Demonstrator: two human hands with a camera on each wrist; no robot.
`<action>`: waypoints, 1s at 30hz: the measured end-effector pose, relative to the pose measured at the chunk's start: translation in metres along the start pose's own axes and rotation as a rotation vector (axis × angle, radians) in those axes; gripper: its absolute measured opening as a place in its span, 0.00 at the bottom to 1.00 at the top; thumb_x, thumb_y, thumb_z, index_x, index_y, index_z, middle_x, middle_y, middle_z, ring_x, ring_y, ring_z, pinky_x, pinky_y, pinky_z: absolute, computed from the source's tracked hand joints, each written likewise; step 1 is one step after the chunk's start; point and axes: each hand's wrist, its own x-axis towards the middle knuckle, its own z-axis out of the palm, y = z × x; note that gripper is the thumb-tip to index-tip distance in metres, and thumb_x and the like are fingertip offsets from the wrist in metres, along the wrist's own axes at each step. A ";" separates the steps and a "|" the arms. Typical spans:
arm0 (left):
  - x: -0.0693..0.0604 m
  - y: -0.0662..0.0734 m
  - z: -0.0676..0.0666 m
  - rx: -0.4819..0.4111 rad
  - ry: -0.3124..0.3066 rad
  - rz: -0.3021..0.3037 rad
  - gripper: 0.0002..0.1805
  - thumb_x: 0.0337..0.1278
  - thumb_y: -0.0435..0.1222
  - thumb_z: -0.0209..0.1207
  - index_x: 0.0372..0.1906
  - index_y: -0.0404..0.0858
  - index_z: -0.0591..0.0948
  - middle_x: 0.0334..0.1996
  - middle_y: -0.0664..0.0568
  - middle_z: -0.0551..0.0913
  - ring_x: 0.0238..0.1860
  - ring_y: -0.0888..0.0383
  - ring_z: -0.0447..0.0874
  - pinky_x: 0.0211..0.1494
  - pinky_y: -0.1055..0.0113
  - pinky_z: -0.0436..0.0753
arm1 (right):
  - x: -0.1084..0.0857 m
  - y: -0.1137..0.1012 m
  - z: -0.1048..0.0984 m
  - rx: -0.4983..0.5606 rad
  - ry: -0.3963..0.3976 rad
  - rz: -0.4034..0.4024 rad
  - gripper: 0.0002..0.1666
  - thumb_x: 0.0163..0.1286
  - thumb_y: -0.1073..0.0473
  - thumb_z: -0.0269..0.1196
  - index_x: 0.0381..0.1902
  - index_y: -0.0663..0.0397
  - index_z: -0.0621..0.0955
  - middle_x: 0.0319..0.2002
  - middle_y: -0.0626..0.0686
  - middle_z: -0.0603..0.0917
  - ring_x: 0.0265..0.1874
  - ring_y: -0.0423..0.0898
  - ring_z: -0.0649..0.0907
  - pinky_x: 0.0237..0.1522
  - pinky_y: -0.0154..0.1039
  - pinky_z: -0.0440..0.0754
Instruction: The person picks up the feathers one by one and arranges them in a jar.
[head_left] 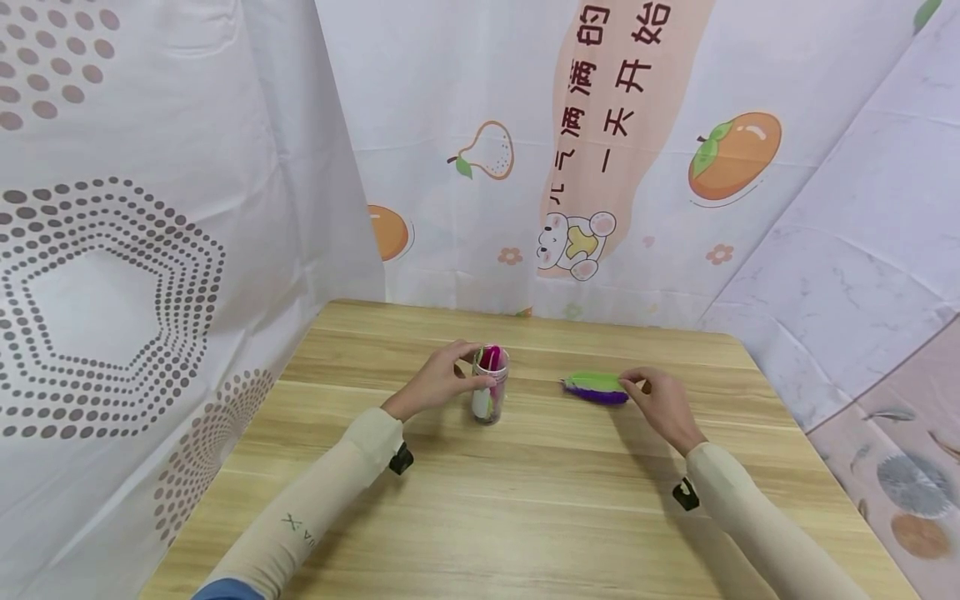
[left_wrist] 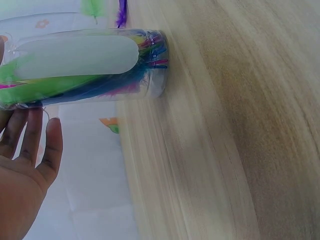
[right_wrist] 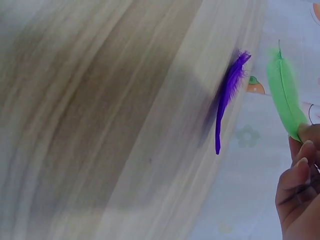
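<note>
A clear jar [head_left: 490, 392] stands upright on the table, packed with colourful feathers; a white label [left_wrist: 80, 55] covers part of its side in the left wrist view. My left hand [head_left: 442, 379] grips the jar near its mouth, thumb on the near side and fingers on the far side. To the right, my right hand [head_left: 663, 404] pinches one end of a green feather [right_wrist: 284, 90] between thumb and fingers. Below that feather a purple feather [right_wrist: 230, 95] lies on the wood, apart from the hand. The right wrist view shows the green feather lifted off the table.
The wood-grain table [head_left: 525, 517] has its back edge against a printed curtain [head_left: 450, 275]. Another patterned curtain [head_left: 262, 208] hangs along the left side, and a marbled sheet [head_left: 862, 275] hangs on the right.
</note>
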 end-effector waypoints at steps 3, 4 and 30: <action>0.000 -0.001 0.000 0.002 0.001 0.006 0.33 0.61 0.53 0.70 0.68 0.45 0.78 0.53 0.58 0.80 0.54 0.60 0.77 0.49 0.61 0.84 | 0.002 -0.001 -0.002 -0.001 0.009 -0.007 0.08 0.75 0.59 0.66 0.44 0.58 0.88 0.38 0.54 0.89 0.22 0.41 0.74 0.24 0.36 0.71; -0.001 -0.001 0.000 0.003 0.002 0.008 0.33 0.61 0.53 0.70 0.68 0.45 0.78 0.53 0.58 0.80 0.54 0.60 0.77 0.49 0.61 0.84 | 0.003 -0.002 -0.003 -0.003 0.015 -0.008 0.08 0.75 0.59 0.66 0.44 0.57 0.89 0.37 0.54 0.89 0.21 0.41 0.74 0.23 0.36 0.71; -0.001 0.001 0.000 -0.008 -0.002 0.015 0.32 0.62 0.51 0.70 0.68 0.46 0.78 0.53 0.58 0.80 0.54 0.59 0.77 0.50 0.60 0.83 | 0.019 -0.028 -0.017 -0.023 0.109 -0.099 0.06 0.74 0.59 0.68 0.43 0.53 0.89 0.28 0.49 0.84 0.16 0.41 0.70 0.20 0.36 0.68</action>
